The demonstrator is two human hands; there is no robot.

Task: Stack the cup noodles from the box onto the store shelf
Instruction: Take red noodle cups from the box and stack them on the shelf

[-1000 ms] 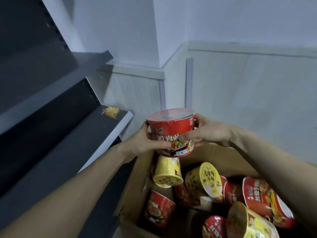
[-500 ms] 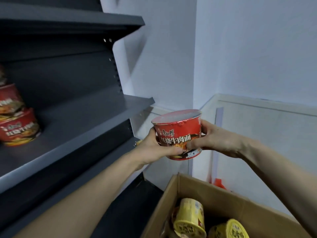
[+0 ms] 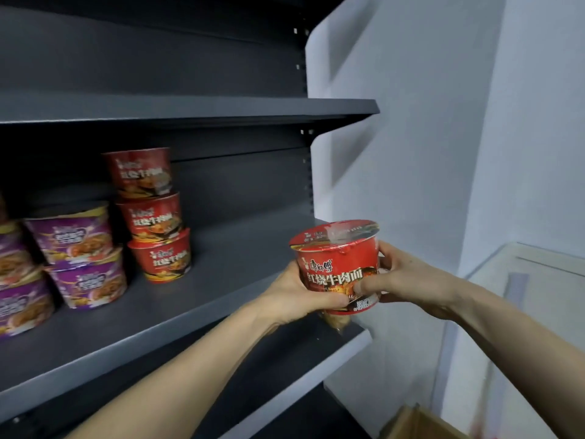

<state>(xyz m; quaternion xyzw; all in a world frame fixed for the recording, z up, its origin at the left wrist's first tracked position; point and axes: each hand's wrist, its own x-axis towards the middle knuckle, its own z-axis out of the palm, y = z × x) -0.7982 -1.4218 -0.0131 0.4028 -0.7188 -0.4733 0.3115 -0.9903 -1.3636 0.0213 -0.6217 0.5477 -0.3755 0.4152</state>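
Note:
A red cup of noodles (image 3: 337,261) is held upright between both hands just in front of the right end of the dark grey middle shelf (image 3: 221,267). My left hand (image 3: 294,293) grips its left side, and my right hand (image 3: 408,280) grips its right side with the thumb across the front. On the shelf stands a stack of three red cups (image 3: 152,213). Left of that stack sit stacks of purple cups (image 3: 79,255). A corner of the cardboard box (image 3: 414,423) shows at the bottom right.
An upper shelf (image 3: 190,109) hangs over the stacks. A lower shelf (image 3: 300,369) juts out under my arms. White walls (image 3: 443,122) close the right side, and a pale panel (image 3: 522,280) stands behind my right forearm. Bare shelf lies between the red stack and the held cup.
Both hands have carried the red cup up from above the box to the height of the middle shelf. The view has swung up and left, so the shelf stacks show and the box has nearly left view.

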